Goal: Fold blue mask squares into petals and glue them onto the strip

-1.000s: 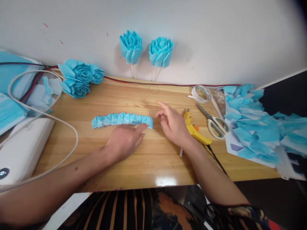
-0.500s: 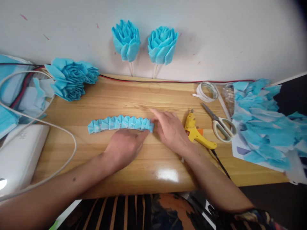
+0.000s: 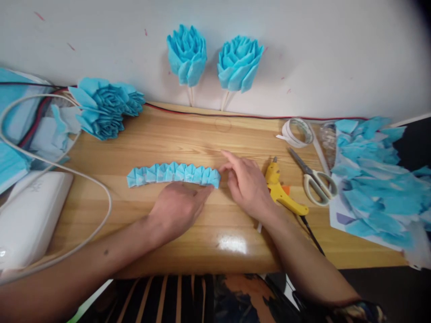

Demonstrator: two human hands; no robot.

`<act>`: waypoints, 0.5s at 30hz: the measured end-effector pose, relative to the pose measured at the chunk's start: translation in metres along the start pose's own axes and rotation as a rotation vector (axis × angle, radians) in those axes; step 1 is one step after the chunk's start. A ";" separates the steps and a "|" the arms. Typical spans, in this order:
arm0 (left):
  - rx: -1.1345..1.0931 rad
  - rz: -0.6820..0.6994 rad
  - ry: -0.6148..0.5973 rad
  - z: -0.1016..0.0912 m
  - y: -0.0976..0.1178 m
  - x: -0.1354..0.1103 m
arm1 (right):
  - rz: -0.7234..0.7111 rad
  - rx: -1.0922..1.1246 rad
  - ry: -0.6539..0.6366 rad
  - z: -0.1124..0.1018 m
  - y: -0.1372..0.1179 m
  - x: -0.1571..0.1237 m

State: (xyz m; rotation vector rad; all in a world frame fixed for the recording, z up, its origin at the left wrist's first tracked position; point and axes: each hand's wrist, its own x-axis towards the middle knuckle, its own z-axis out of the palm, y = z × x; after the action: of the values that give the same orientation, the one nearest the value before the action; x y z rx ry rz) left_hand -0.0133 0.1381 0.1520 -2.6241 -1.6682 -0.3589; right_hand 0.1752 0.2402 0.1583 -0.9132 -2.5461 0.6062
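A long strip of folded blue paper petals [image 3: 168, 174] lies across the middle of the wooden table [image 3: 188, 134]. My left hand [image 3: 178, 208] rests flat on the table just below the strip's right part, fingers stretched toward its right end and touching it. My right hand [image 3: 247, 184] sits at the strip's right end, thumb and forefinger closed on the end of the strip. A yellow glue gun [image 3: 283, 194] lies right beside my right hand.
Scissors [image 3: 313, 179], a tape roll [image 3: 296, 132] and a pile of blue paper pieces [image 3: 373, 179] are at the right. Two blue paper flowers [image 3: 215, 60] lean on the wall; a bunch of flowers [image 3: 101, 107] lies at the left. White device [image 3: 27, 215] with cable at left.
My right hand has moved left from the glue gun to the strip's right end and closed its fingertips on it. The left hand has hardly moved.
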 end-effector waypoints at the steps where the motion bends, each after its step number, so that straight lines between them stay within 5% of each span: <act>1: -0.025 0.002 0.016 0.000 -0.001 -0.001 | 0.003 0.011 0.016 -0.001 0.000 -0.001; 15: -0.020 0.001 0.075 0.002 -0.001 -0.001 | -0.012 0.008 0.027 0.004 0.003 -0.002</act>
State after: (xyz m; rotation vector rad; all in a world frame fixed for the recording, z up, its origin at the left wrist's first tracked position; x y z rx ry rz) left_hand -0.0144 0.1380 0.1501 -2.5904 -1.6496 -0.4710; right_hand 0.1760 0.2397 0.1529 -0.8969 -2.5214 0.5966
